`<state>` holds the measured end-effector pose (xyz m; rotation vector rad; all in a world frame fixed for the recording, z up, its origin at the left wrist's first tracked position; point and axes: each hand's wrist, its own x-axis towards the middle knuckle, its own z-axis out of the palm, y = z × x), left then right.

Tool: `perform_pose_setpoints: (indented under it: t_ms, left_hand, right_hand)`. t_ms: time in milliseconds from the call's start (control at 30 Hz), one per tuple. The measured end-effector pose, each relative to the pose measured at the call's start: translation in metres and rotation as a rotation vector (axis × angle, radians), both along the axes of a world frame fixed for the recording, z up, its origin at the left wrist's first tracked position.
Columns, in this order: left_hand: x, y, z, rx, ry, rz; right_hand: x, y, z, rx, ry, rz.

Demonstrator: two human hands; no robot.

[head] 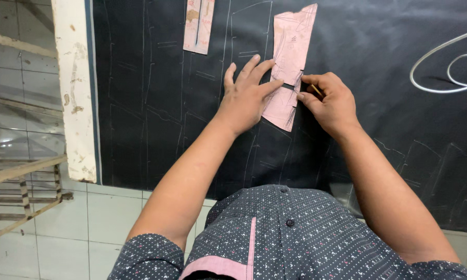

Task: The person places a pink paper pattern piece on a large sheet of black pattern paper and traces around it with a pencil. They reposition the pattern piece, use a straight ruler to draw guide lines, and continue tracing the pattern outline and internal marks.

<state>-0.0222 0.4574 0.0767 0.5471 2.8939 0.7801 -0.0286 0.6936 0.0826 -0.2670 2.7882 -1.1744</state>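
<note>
Dark dotted short-sleeved shirt (296,238) with pink trim and buttons.

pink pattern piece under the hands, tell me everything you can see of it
The pink pattern piece looks like thin worn card, long and narrow, with a ragged top edge, faint pencil marks and a notch on its right side. It lies flat and slightly tilted on the dark fabric. The left hand presses its fingers on it; the right hand holds a thin marking tool at its right edge.
</note>
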Motion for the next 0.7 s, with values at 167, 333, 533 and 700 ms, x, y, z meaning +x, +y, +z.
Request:
perform_pose_setpoints:
  t_ms: [167,333,533,700]
  left_hand:
    - [0.001,-0.003,-0.002,0.074,0.086,-0.002]
    - [0.007,0.005,-0.008,-0.042,0.108,-0.096]
    - [0.032,0.090,-0.031,-0.164,0.170,0.290]
    - [0.049,0.120,-0.053,-0.841,0.228,0.070]
  right_hand:
    - [0.001,0.001,-0.005,-0.016,0.009,0.007]
    - [-0.002,0.001,-0.007,-0.020,-0.015,0.006]
    - [-0.021,-0.003,0.022,-0.105,0.282,0.099]
    - [-0.029,-0.034,0.068,-0.069,0.139,0.165]
